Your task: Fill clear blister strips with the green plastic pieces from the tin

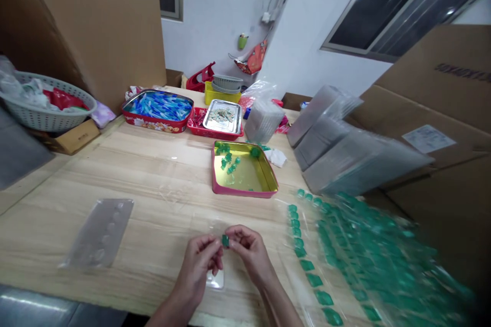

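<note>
Both my hands meet near the table's front edge. My left hand [199, 263] and my right hand [247, 249] pinch a small green piece [225, 240] between their fingertips, over a clear plastic blister strip [215, 278] lying under them. To the right spreads a heap of clear strips filled with green pieces [345, 255]. A gold tin with a pink rim [264, 191] holds a few loose green pieces beyond my hands.
An empty clear blister strip [100, 232] lies at the left. Stacks of clear packaging [345, 153] lean at the right by cardboard boxes [441, 127]. Farther back stand a red tin of blue items [157, 112], a steel tray [223, 116] and a white basket [46, 107].
</note>
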Available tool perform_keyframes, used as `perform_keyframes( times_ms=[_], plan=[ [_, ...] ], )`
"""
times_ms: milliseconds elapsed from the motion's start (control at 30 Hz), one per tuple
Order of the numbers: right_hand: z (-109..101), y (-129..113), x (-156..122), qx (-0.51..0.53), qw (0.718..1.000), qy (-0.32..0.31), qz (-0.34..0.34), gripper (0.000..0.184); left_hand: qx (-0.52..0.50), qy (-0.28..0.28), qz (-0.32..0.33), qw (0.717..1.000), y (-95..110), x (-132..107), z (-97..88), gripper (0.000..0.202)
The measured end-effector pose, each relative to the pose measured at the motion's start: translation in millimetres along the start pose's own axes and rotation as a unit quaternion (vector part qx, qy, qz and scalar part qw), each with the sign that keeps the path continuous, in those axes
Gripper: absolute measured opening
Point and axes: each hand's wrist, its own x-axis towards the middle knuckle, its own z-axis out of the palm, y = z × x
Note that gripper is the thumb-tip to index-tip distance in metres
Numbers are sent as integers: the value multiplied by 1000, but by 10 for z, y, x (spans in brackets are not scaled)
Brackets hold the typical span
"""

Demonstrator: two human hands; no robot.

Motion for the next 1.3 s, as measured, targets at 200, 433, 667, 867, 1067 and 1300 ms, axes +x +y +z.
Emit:
perform_keyframes(
  times_ms=[200, 433, 667, 867, 1067, 1300],
  plan=[
    [124, -131, -133, -214, 960, -17, -180, 7, -66, -4, -81, 995, 22, -48, -82, 25],
    [133, -159, -183, -273, 932, -47, -235, 11, -133, 13, -110, 985, 17, -21, -124, 22],
    [132, -229, -226, -244, 950, -70, -180, 6, -68, -13, -28, 997, -5, -33, -125, 17],
    [116, -245, -211, -294, 929, -92, -205, 11, -34, -1, -29, 999, -45, -37, -135, 22],
    [85, -163, -77, -318, 923, -105, -191, 6, -55, 15, -34, 998, -29, -27, -204, 25],
    [16, -51, 422, -403, 880, -83, -236, 11, -54, 75, 3, 996, -55, 106, -345, 28]
  ],
)
